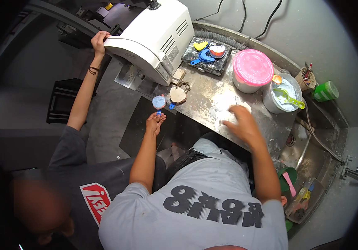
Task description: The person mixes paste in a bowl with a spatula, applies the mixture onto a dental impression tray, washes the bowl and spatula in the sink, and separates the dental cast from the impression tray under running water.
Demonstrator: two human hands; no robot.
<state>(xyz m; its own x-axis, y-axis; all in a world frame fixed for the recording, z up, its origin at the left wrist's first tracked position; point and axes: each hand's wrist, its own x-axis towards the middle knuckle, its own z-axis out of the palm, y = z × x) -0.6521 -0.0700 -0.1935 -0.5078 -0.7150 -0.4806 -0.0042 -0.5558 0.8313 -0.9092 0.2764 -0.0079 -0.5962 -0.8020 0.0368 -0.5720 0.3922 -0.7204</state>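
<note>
My left hand [154, 123], at the counter's front edge, pinches the blue handle of a dental impression tray [159, 102]. Pale blue-white material fills the tray. Just right of it, a second filled tray [177, 95] with a beige top and a blue handle sits at the edge. My right hand [243, 126] hovers over the metal counter [204, 104], thumb and fingers apart and nothing seen between them. Its fingertips are close to a white plaster smear [225, 109]; whether they touch it I cannot tell.
A co-worker's hand [99, 41] rests on a white machine [152, 39] at the left. Behind are blue and yellow trays on a dark box [208, 68], a pink-lidded tub [253, 68] and a powder bucket [277, 104] with a green scoop. A sink [316, 154] lies right.
</note>
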